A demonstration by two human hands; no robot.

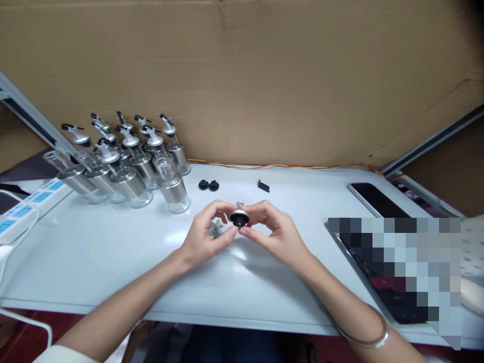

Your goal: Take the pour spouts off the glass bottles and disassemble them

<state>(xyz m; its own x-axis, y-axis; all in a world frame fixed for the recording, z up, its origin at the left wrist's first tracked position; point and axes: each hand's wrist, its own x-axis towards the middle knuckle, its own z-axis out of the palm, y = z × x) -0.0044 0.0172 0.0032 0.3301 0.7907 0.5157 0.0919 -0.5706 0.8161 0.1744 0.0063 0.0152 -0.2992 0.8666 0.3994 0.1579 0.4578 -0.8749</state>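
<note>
Between my two hands is a bottle pourer spout (239,216), its silver cap upward and its black ribbed stopper facing me. My left hand (212,229) pinches it from the left, and my right hand (270,229) grips it from the right with thumb and fingers. Both thumbs meet near the stopper's lower tip. Partly hidden behind my left fingers is another silver spout piece (216,229); whether the hand touches it I cannot tell. Beyond the hands lie two black stoppers (208,185) and a small heap of black flip lids (263,186).
Several glass bottles with steel bands (130,184) stand at the left, many with pourers fitted. A white power strip (32,209) runs along the left edge. A phone (378,199) and a partly blurred tablet (378,282) lie at the right. Cardboard (264,91) walls the back.
</note>
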